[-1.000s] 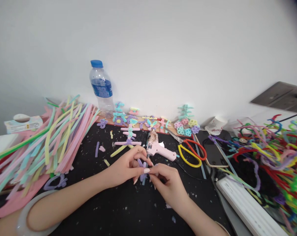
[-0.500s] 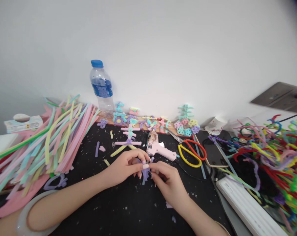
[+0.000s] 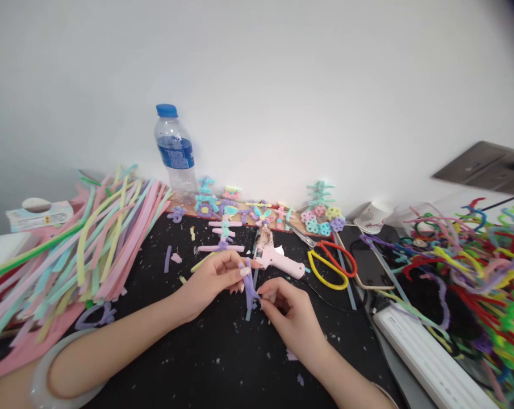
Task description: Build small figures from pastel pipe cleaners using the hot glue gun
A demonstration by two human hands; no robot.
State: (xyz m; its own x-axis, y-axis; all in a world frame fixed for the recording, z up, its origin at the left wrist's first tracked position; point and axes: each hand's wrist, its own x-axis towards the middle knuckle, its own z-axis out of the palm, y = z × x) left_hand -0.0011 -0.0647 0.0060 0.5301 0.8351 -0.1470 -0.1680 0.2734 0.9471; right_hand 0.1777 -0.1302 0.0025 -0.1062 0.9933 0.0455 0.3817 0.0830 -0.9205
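Note:
Between my hands is a purple fuzzy piece [image 3: 250, 292], with several short ends at its bottom. My left hand [image 3: 222, 278] pinches its upper part between thumb and fingers. The fingertips of my right hand [image 3: 287, 301] are closed on its lower right side. A pale blue strip [image 3: 255, 277] shows beside and below the piece. Just beyond my hands lies a pink glue gun [image 3: 282, 262] with a stained nozzle. A pink, teal and purple stick figure [image 3: 224, 238] rests behind my left hand.
Pastel strips [image 3: 112, 244] are heaped at the left. Scissors [image 3: 331, 261] with red and yellow handles lie right of the glue gun. A bottle [image 3: 175, 153] stands by the wall. At the right are a phone [image 3: 372, 268], a white power strip [image 3: 431, 358] and tangled coloured stems [image 3: 473, 295].
My left hand has shifted slightly left and away from my right hand, so more of the purple piece shows. My right hand has hardly moved.

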